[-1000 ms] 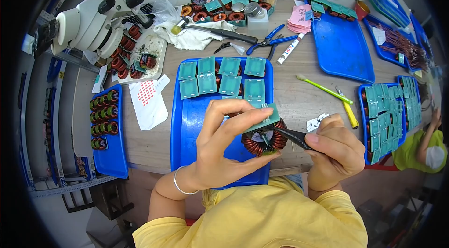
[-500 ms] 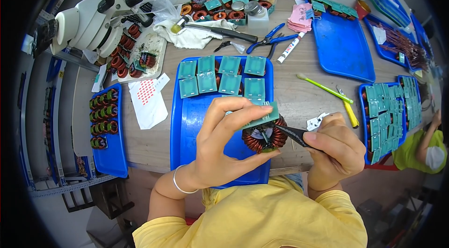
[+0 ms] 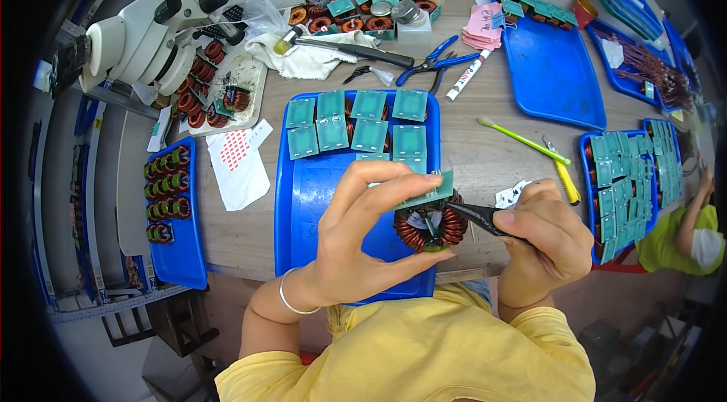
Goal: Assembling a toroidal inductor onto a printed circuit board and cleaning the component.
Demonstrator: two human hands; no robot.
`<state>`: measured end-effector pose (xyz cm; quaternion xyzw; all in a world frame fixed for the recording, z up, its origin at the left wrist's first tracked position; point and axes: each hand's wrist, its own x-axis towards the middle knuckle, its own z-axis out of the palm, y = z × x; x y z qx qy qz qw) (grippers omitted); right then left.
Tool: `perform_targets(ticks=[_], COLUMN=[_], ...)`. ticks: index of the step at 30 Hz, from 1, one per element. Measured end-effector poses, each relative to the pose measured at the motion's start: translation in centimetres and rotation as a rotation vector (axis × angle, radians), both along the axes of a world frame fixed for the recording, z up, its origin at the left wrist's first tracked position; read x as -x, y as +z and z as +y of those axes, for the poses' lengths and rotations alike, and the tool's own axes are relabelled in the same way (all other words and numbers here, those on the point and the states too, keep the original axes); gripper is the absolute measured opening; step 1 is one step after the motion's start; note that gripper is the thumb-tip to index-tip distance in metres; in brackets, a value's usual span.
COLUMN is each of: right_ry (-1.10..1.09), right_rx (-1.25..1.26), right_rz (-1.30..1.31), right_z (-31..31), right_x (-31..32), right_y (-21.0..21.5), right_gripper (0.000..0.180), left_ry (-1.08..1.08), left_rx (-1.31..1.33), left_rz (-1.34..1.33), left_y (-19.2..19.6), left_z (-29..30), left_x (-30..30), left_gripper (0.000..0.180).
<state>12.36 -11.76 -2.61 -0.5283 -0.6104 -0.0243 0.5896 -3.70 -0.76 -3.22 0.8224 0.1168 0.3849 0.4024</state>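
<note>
My left hand [image 3: 356, 231] grips a toroidal coil [image 3: 410, 234] wound with copper-brown wire, with a green circuit board [image 3: 433, 191] along its top edge. Thumb below and fingers above hold it over the right side of a blue tray [image 3: 303, 197]. In my right hand [image 3: 547, 239] is a pair of black tweezers [image 3: 478, 215], their tips touching the coil's upper right, just under the board. Behind the coil, several board-topped coils [image 3: 332, 133] stand in rows in the tray.
A hammer [image 3: 352, 50], blue-handled pliers [image 3: 439, 62], a white marker [image 3: 465, 78] and a green brush [image 3: 522, 141] lie around the tray. Trays of coils [image 3: 198, 250] and of boards [image 3: 621, 197] flank me. A microscope [image 3: 144, 31] stands at back left; another person [image 3: 685, 239] is at far right.
The coil and board tilt slightly in my left hand, the board's right end now a little lower. The tweezers stay at nearly the same spot. The view has shifted very slightly.
</note>
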Motion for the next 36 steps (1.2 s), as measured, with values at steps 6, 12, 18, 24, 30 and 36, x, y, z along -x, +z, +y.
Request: perform_targets(ticks=[6, 12, 18, 24, 30, 36], right_ry=[-0.003, 0.006, -0.012, 0.016, -0.013, -0.025], right_rx=[-0.014, -0.021, -0.028, -0.015, -0.011, -0.005], right_rz=[0.017, 0.025, 0.037, 0.019, 0.010, -0.001], right_z=[0.17, 0.16, 0.36, 0.08, 0.25, 0.37], right_x=[0.00, -0.03, 0.18, 0.15, 0.26, 0.31], right_y=[-0.13, -0.23, -0.16, -0.09, -0.06, -0.06], right_gripper=[0.030, 0.030, 0.030, 0.030, 0.030, 0.031], left_ry=[-0.020, -0.027, -0.041, -0.047, -0.049, -0.043], left_rx=[0.005, 0.013, 0.007, -0.010, -0.012, -0.022], left_rz=[0.013, 0.005, 0.022, 0.020, 0.043, 0.062], left_y=[0.02, 0.02, 0.22, 0.40, 0.49, 0.39], left_z=[-0.08, 0.05, -0.01, 0.14, 0.18, 0.15], left_x=[0.08, 0.05, 0.16, 0.21, 0.25, 0.30], left_gripper=[0.063, 0.065, 0.065, 0.066, 0.066, 0.066])
